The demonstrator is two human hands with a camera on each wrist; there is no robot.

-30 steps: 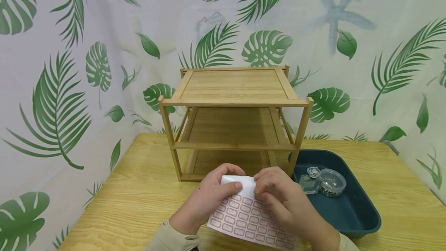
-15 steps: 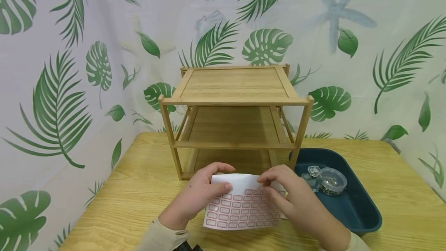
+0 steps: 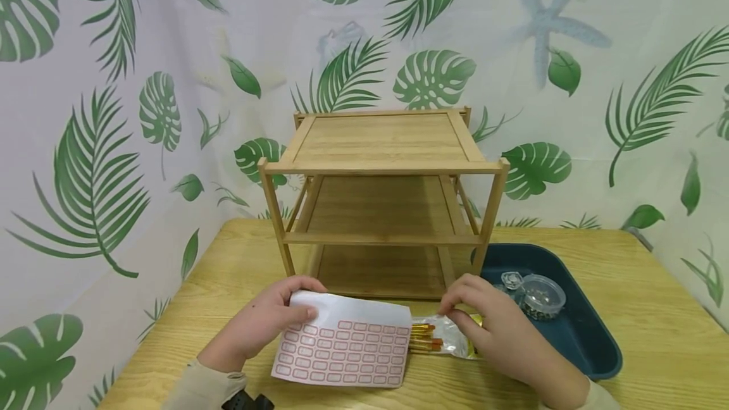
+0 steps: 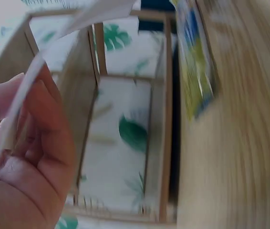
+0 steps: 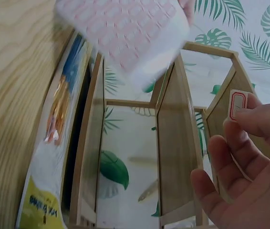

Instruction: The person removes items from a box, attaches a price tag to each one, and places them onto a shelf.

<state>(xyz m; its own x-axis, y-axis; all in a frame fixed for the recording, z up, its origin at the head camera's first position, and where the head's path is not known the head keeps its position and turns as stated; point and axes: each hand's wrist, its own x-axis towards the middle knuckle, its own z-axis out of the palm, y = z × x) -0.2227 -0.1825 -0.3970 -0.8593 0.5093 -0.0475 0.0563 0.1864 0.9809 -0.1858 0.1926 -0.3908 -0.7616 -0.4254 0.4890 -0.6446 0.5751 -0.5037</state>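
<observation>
My left hand (image 3: 259, 321) pinches the left edge of a white sheet of red-bordered label stickers (image 3: 347, 350) between thumb and fingers. The sheet's upper strip is plain white, and in the left wrist view the sheet (image 4: 27, 86) shows edge-on. To the right of it, my right hand (image 3: 498, 328) is held apart from the sheet. In the right wrist view its thumb and index finger pinch one small red-bordered label sticker (image 5: 238, 105). A clear packet of paintbrushes (image 3: 452, 336) lies on the table, partly hidden by the sheet and the right hand.
A three-tier wooden shelf (image 3: 384, 166) stands just behind the hands. Right of it, a dark blue tub (image 3: 581, 340) holds a round clear container (image 3: 542, 298) of small pieces and a clear glass-like item (image 3: 511, 281). Wood-grain table (image 3: 188, 334) surrounds them.
The left hand has carried the sheet leftward, away from the right hand, which has moved slightly right. The paintbrush packet has come into sight between them.
</observation>
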